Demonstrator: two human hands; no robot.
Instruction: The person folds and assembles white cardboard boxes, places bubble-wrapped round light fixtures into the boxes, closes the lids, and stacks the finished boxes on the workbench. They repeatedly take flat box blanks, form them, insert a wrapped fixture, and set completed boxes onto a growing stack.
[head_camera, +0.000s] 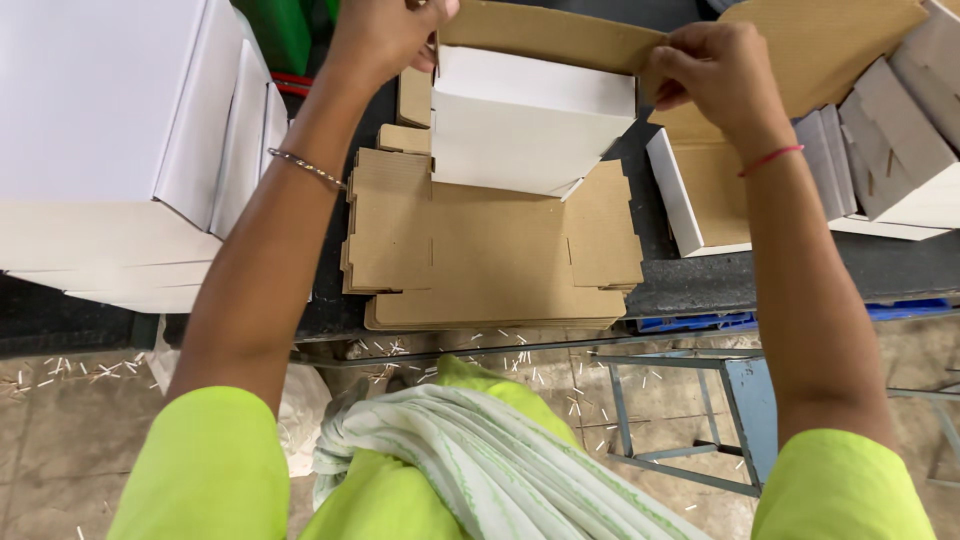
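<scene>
Both hands work at the far edge of a dark surface (700, 285), folding a half-formed box (530, 120) that is white outside and brown corrugated inside. The left hand (385, 35) has its grip pinched shut on the left end of the box's raised brown flap, fingertips closed over the cardboard edge. The right hand (715, 75) has its grip clamped on the right end of the same flap, thumb and fingers pressed together over the board. The box stands between the two grips, just below them, with its white wall facing the person.

Under the box, nearer the person than either grip, lies a stack of flat die-cut cardboard blanks (490, 250), brown side up, reaching the near edge of the surface. Left of the left grip stand finished white boxes (110, 130), stacked and leaning together. Right of the right grip lie more partly folded boxes (890, 150) and a flat white-edged piece (690, 190), crowded against each other.

The surface is dark and worn. Below its near edge the floor (60, 440) is pale stone or concrete, strewn with small white slivers of cardboard. A blue-grey metal frame (700, 420) stands on the floor below the right grip. A striped white-and-green cloth (470, 450) hangs over the person's yellow-green clothing.
</scene>
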